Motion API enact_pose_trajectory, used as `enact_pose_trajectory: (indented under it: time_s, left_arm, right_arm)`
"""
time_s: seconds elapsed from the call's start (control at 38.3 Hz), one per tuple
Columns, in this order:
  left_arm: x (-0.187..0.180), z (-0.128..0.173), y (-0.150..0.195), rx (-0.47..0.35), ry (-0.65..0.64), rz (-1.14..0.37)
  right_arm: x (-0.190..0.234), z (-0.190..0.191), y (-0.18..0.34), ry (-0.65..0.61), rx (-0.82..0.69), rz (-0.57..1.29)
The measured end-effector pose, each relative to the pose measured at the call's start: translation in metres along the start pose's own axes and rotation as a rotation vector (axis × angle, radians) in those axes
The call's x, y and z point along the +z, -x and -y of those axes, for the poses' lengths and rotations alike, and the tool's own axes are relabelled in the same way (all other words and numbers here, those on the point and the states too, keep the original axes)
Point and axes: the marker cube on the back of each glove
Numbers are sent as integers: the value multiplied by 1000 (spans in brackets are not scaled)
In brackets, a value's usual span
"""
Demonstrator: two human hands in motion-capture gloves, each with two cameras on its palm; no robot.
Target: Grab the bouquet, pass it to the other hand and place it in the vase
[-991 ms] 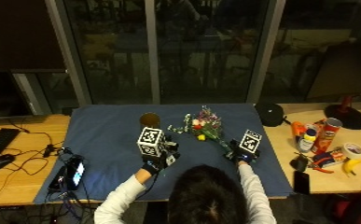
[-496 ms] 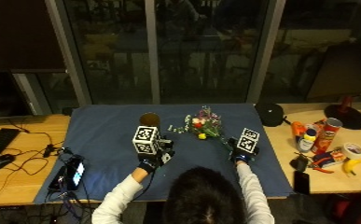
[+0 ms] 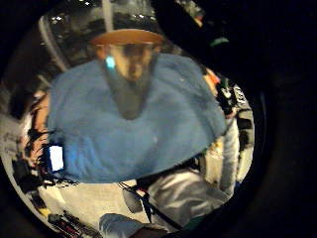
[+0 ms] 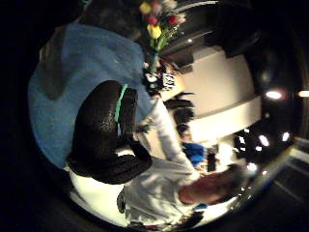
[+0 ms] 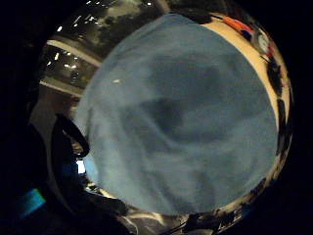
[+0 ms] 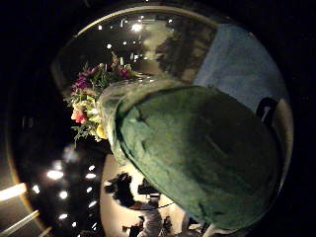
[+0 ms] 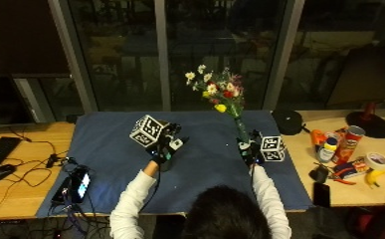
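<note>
My right hand grip is clamped on the bouquet stems, holding it upright over the table's blue cloth, left hand curled round the vase; handover and insertion both remain.

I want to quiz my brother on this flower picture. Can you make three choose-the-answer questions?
1. Where is the bouquet?
A. Lying on the cloth
B. Held in the right hand
C. Inside the vase

2. What colour is the cloth on the table?
A. Blue
B. Red
C. White

3. How is the bouquet being held?
A. Upside down
B. Lying flat
C. Upright, flowers on top

Answers:
1. B: the right hand grips the stem end of the bouquet, lifted off the table.
2. A: the cloth is blue in the outside view.
3. C: the flowers are above the hand.
</note>
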Motion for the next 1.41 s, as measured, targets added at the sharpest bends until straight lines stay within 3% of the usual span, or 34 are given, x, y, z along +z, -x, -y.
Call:
enact_pose_trajectory:
  time_s: [0.13, 0.18, 0.37, 0.57, 0.78, 0.89, 0.97, 1.07, 1.17, 1.3, 1.41]
  left_arm:
    - [5, 24, -33, -21, 172, -447]
    - [10, 37, -43, -43, 208, -558]
    - [40, 71, -66, -43, 289, -656]
    - [79, 105, -82, 0, 387, -768]
    - [109, 112, -115, 20, 256, -745]
    - [112, 117, -116, -33, 111, -758]
    - [114, 120, -112, -90, 21, -768]
    - [116, 119, -111, -121, -4, -772]
    - [112, 118, -113, -143, -66, -755]
    - [95, 122, -114, -115, -240, -762]
    - [57, 127, -125, -94, -323, -708]
  right_arm:
    - [7, -8, 42, 59, -118, 248]
    - [16, -4, 52, 73, -197, 346]
    - [38, -17, 79, 103, -317, 508]
    - [58, -51, 110, 92, -224, 527]
    - [76, -86, 136, 108, -297, 580]
    - [95, -71, 126, 97, -465, 614]
    - [100, -72, 122, 100, -464, 590]
    - [97, -84, 127, 116, -428, 575]
    - [113, -78, 114, 260, -368, 663]
    - [105, -74, 111, 285, -389, 633]
    - [103, -58, 93, 320, -441, 556]
